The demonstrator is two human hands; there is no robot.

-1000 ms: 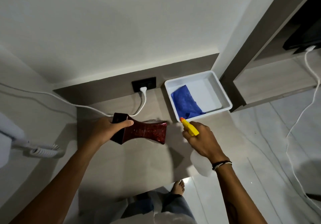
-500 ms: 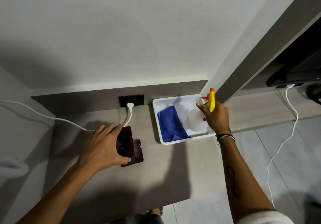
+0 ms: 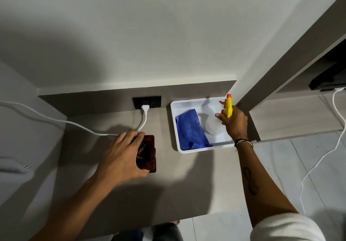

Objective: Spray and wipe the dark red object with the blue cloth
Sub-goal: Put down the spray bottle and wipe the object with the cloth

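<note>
The dark red object (image 3: pixel 148 152) stands on the grey tabletop (image 3: pixel 177 184), seen from above. My left hand (image 3: pixel 123 156) wraps over its top and left side. The blue cloth (image 3: pixel 190 131) lies crumpled in the left half of a white tray (image 3: pixel 194 150) at the back right of the table. My right hand (image 3: pixel 233 123) grips the neck of a spray bottle with a yellow and orange head (image 3: pixel 227 108). The bottle's clear body (image 3: pixel 213 126) is inside the tray, to the right of the cloth.
A black wall socket (image 3: pixel 147 102) holds a white plug whose cable (image 3: pixel 56 120) runs left over the table's back. A lower wooden shelf (image 3: pixel 295 117) lies to the right, with another white cable (image 3: pixel 337 109) hanging to the tiled floor (image 3: pixel 277 166).
The dark red object went from held sideways in the air to standing on the table under my left hand. My right hand carried the spray bottle from in front of it into the tray.
</note>
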